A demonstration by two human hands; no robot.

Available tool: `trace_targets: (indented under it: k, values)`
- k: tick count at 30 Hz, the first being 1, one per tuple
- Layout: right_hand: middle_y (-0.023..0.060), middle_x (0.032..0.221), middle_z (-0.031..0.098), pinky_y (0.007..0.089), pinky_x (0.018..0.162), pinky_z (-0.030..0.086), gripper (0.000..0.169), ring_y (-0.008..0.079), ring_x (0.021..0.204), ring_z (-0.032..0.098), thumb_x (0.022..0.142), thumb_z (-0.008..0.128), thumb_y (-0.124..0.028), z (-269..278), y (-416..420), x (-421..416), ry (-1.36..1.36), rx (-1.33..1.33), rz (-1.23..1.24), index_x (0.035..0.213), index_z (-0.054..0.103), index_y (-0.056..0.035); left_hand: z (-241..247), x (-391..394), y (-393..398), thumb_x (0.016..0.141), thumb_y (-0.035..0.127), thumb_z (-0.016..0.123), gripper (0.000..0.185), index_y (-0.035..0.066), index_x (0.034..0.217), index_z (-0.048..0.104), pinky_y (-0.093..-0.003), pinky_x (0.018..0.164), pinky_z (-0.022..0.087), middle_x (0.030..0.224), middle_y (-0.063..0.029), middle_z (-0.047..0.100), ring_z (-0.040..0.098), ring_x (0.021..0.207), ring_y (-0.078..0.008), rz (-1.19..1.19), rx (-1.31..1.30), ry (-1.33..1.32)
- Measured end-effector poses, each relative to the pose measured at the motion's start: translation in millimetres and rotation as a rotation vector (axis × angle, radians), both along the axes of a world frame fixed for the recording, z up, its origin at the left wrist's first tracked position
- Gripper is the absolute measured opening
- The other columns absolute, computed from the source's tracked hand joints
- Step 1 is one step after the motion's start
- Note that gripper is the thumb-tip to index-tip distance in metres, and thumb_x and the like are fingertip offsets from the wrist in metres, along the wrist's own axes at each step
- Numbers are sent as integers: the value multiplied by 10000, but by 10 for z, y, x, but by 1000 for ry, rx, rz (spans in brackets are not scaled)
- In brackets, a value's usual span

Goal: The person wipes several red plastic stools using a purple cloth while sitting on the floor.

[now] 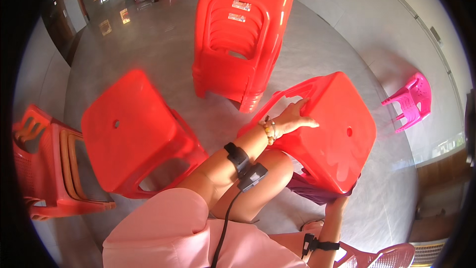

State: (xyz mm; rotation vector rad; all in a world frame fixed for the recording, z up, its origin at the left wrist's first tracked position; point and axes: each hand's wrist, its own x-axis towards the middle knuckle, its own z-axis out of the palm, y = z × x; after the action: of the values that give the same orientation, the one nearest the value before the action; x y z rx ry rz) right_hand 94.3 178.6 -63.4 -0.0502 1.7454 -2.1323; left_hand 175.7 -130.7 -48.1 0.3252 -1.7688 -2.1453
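A red plastic stool (340, 119) is tilted in front of me at the right, its square seat with a small round hole facing up. My left hand (295, 119), with a beaded bracelet at the wrist, grips the stool's near side edge, thumb on the seat side. My right hand (340, 197) is at the stool's lower edge with a dark purple cloth (308, 190) bunched against it; its fingers are mostly hidden behind cloth and stool. Another red plastic stool (130, 134) stands at the left, beside my left arm.
A tall stack of red stools (234, 44) stands ahead. Red chairs (48, 167) are at the far left, a pink plastic chair (412, 100) is by the right wall, and a reddish chair (390, 257) is at bottom right.
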Motion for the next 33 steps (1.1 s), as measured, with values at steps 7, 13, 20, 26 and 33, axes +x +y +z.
trace_targets:
  k: [7,13,20,26,33]
  values:
    - [102,1435,351,430,1060,360,633,269,1293,388,919,488,-414,394,9,251,107,-262,-289,1421,297,-79,885,15,94,622,433,745,1027,-9,1421,275,-445,939,388,1169,-305,461,457,1125,-411,49,-418,171]
    - [128,1452,330,444,1070,366,588,288,1311,372,942,446,-333,1162,-199,361,504,-285,-378,1439,265,-75,2053,710,257,636,427,652,982,-64,1396,272,-456,959,347,1154,-298,433,424,1108,-423,168,-661,405]
    - [149,1404,399,488,1022,418,568,336,1241,457,941,439,-364,1892,-493,489,709,-496,-342,1415,309,-81,2851,1298,271,600,386,647,904,-185,1252,389,-414,926,418,1012,-357,540,546,1004,-410,263,-711,732]
    - [135,1379,430,450,999,439,533,315,1229,466,951,395,-362,2430,-1394,373,565,-519,-168,1381,363,-48,3401,1651,-583,762,304,616,584,3,1253,518,-337,930,414,1060,-131,587,541,1015,-214,-423,-614,835]
    - [121,1333,480,392,986,422,658,256,1195,498,889,527,-495,2585,-2482,282,458,-453,132,1328,424,-16,2997,1750,-1490,835,266,565,322,16,1025,634,-275,898,409,1011,-46,629,555,982,-148,469,-580,857]
